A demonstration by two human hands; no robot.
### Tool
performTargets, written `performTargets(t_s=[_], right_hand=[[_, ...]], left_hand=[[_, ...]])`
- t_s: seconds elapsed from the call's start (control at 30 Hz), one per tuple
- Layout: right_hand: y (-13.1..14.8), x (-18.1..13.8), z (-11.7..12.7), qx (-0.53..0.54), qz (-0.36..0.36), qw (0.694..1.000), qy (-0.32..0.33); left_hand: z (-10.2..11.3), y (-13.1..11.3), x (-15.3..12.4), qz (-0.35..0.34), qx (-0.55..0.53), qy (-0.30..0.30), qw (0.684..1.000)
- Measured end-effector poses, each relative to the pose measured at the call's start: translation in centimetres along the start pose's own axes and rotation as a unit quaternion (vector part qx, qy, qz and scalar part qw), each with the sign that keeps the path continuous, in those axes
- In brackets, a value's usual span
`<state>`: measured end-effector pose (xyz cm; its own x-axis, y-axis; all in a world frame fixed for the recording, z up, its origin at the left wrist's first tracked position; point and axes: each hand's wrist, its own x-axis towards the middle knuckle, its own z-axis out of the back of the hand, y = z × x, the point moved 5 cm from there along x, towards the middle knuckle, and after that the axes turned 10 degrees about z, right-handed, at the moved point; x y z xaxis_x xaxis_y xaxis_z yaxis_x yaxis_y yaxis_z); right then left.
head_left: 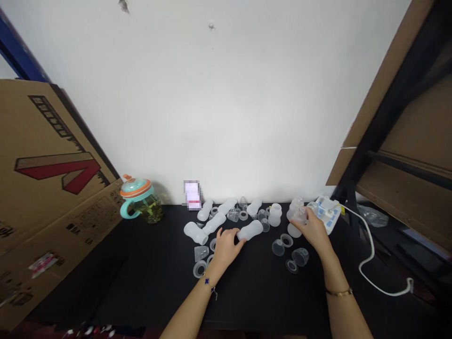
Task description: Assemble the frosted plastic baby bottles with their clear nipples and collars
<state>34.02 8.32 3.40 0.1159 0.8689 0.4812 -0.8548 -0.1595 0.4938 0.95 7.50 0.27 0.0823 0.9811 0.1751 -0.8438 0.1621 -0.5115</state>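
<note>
Several translucent white baby bottles lie scattered on a black table point(254, 287), with clear caps and screw rings among them. My left hand point(227, 246) rests palm down on the table, fingers spread, its fingertips touching a bottle lying on its side point(251, 230). My right hand point(312, 229) is closed round a small clear bottle part point(300, 215), held just above the table beside a white electric device point(330, 213). Loose rings point(286, 240) and clear caps point(300, 256) lie between my two hands.
A teal and orange lidded jug point(140, 201) stands at the back left. A large cardboard box point(45, 188) leans along the left side. A white cable point(369, 256) trails right from the device. A dark wooden shelf frame point(399, 141) rises at the right; a white wall is behind.
</note>
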Motion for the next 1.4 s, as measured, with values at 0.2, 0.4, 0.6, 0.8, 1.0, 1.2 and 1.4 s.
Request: performTargets(t_s=[0.2, 0.4, 0.6, 0.8, 1.0, 1.2, 1.4], right_hand=[[0.0, 0.0, -0.1, -0.001, -0.005, 1.000, 0.003], [0.4, 0.0, 0.1, 0.011, -0.007, 1.000, 0.007], [0.6, 0.0, 0.3, 0.029, 0.008, 1.000, -0.006], [1.8, -0.1, 1.1, 0.048, 0.044, 0.996, -0.054], [4.5, -1.5, 4.6, 0.031, 0.093, 0.951, -0.292], [5.9, -1.5, 3.2, 0.122, 0.128, 0.972, -0.154], [7.1, -1.7, -1.7, 0.031, 0.123, 0.972, 0.200]], left_hand=[[-0.1, 0.1, 0.0, -0.001, -0.001, 0.003, 1.000], [0.0, 0.1, 0.0, -0.001, -0.004, 0.001, 1.000], [0.2, -0.1, -0.1, -0.002, -0.008, 0.001, 1.000], [0.3, -0.1, -0.1, -0.002, -0.010, 0.000, 1.000], [0.4, -0.1, 0.1, 0.004, -0.021, -0.001, 1.000], [0.4, 0.1, 0.1, 0.008, -0.047, -0.014, 0.999], [1.3, 0.5, 0.3, 0.003, -0.093, -0.072, 0.993]])
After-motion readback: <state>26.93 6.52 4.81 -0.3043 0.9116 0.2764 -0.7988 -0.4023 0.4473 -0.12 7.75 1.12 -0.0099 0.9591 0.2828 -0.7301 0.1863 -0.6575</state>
